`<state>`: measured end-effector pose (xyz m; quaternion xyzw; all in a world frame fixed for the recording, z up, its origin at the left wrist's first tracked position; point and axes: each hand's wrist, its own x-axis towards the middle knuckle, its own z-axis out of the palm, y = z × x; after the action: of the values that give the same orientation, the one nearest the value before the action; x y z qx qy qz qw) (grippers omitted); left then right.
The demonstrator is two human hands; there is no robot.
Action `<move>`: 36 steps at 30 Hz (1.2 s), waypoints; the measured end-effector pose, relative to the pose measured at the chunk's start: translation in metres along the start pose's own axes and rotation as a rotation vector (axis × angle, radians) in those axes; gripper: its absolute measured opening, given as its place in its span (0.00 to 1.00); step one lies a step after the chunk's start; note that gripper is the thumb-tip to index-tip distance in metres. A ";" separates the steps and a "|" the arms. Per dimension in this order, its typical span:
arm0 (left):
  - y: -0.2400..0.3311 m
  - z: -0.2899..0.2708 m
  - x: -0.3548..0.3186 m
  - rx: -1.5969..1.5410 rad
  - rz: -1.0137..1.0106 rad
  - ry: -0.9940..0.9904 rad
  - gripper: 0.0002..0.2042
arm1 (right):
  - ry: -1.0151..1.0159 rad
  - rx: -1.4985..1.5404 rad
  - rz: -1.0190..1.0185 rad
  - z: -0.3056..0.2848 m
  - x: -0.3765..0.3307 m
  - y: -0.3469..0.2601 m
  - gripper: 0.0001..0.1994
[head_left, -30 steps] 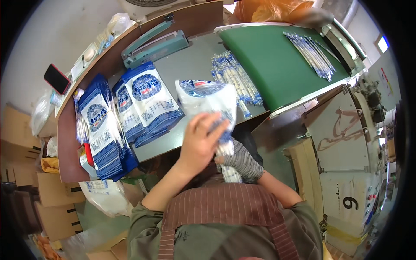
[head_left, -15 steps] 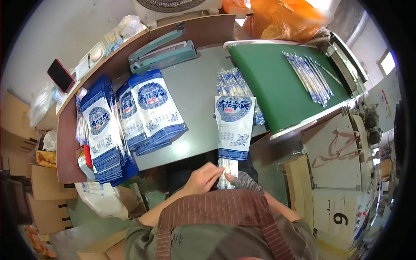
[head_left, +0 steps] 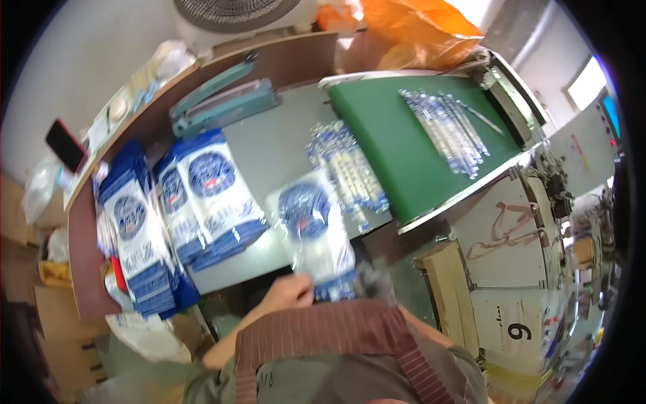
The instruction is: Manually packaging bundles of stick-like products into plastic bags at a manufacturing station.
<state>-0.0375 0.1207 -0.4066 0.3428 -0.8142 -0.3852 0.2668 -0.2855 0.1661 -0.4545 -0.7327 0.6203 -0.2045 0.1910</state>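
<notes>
In front of me a white and blue printed plastic bag (head_left: 319, 236) lies tilted over the table's front edge, smeared by motion. My left hand (head_left: 288, 293) is closed at its lower left edge, fingertips partly hidden. My right hand (head_left: 377, 283), in a grey glove, is a blur beside the bag's lower right corner; its fingers cannot be made out. The bundle of slim wrapped sticks does not show clearly now. A pile of such wrapped sticks (head_left: 346, 172) lies just past the bag, against the green belt.
Two stacks of printed bags, the left stack (head_left: 131, 225) and the middle stack (head_left: 214, 182), lie on the grey table (head_left: 282, 124). Behind stands a teal heat sealer (head_left: 225, 104). More wrapped sticks (head_left: 447, 131) rest on the green conveyor belt (head_left: 377, 114). A phone (head_left: 65, 145) stands at the left.
The bag has shifted left and lower, toward me. The sticks that stuck out of its lower end are no longer plainly visible. My right hand has moved up beside the bag; the view has shifted.
</notes>
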 end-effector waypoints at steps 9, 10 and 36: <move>0.088 -0.101 0.111 0.084 0.179 0.812 0.11 | 0.291 0.165 -0.594 -0.129 0.121 -0.111 0.09; 0.087 -0.108 0.122 0.084 0.204 0.810 0.11 | 0.212 0.275 -0.519 -0.142 0.135 -0.109 0.09; 0.008 -0.135 0.051 0.761 -0.447 0.436 0.25 | 0.132 -0.477 0.384 -0.325 0.264 0.232 0.30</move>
<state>0.0220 0.0255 -0.3153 0.6551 -0.7287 -0.0274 0.1977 -0.6143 -0.1396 -0.2877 -0.6114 0.7890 -0.0604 0.0082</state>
